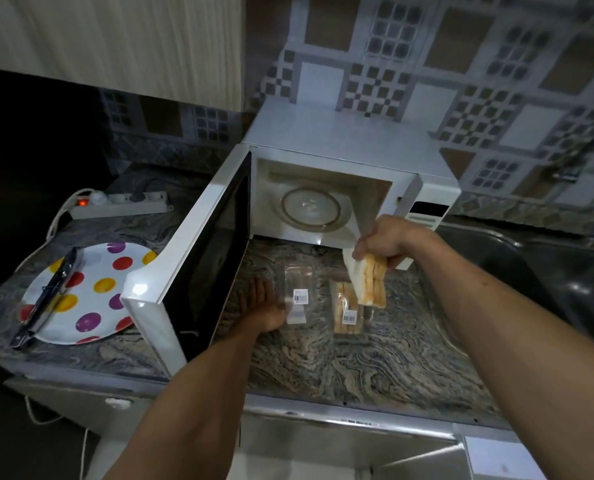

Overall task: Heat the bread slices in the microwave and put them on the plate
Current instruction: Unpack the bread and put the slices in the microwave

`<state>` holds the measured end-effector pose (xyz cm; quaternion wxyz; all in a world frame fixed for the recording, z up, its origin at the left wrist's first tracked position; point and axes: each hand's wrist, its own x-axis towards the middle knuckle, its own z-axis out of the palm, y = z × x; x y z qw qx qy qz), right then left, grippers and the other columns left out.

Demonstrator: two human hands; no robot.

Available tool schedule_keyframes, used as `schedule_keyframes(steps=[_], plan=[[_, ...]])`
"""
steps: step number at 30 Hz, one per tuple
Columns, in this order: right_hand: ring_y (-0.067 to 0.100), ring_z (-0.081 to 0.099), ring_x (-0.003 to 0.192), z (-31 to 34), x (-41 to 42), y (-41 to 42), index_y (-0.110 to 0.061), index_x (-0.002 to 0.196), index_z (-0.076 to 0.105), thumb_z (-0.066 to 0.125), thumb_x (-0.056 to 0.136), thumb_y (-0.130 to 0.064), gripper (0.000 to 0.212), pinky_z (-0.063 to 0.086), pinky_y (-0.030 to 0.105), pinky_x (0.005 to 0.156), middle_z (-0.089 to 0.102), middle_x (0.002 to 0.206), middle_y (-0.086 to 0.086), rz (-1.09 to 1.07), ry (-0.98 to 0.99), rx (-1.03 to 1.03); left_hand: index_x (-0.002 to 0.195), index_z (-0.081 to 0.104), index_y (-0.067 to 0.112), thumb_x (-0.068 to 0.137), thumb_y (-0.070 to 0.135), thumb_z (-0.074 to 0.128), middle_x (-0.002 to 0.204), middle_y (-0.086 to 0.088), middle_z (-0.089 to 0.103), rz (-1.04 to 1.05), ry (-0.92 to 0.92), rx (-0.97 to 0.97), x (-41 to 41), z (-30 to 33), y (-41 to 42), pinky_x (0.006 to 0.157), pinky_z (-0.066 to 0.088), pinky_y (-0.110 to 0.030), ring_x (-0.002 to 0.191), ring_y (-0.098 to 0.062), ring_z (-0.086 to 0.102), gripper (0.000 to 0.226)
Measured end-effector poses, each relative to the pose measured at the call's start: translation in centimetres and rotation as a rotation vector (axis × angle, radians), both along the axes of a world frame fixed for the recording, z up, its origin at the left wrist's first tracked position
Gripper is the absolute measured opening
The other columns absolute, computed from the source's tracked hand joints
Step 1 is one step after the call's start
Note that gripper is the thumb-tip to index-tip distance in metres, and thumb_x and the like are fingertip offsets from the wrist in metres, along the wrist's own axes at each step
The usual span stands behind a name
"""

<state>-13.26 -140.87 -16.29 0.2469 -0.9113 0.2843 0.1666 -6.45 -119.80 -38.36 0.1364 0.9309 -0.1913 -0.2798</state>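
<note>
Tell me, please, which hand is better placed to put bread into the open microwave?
Right hand: it grips the bread slices just before the microwave opening. The left hand rests on an empty wrapper.

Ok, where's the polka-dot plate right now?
In the head view the plate sits on the counter at far left, just left of the open microwave door, with tongs lying across it and a power strip behind.
</note>
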Motion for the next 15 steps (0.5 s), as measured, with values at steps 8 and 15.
schedule_keyframes(steps=[8,15], plan=[[0.023,0.071,0.071,-3.8,5.9,-1.6,-0.011,0.096,0.073,0.069,0.088,-0.039,0.029,0.061,0.033,0.066,0.073,0.090,0.009,-0.057,-0.210,-0.158,0.152,-0.024,0.009,0.096,0.061,0.038,0.158,-0.014,-0.032,-0.029,0.015,0.080,0.2,-0.1,-0.3,0.117,-0.016,-0.054,0.146,-0.031,-0.028,0.098],[0.033,0.068,0.099,-7.3,12.2,-3.5,-0.010,0.111,0.075,0.058,0.093,-0.045,0.042,0.045,0.028,0.074,0.072,0.111,0.015,-0.024,-0.364,-0.234,0.150,-0.026,0.008,0.095,0.061,0.038,0.155,-0.013,-0.037,-0.035,0.089,0.112,0.3,0.8,-0.8,0.116,-0.017,-0.054,0.144,-0.030,-0.032,0.100]])
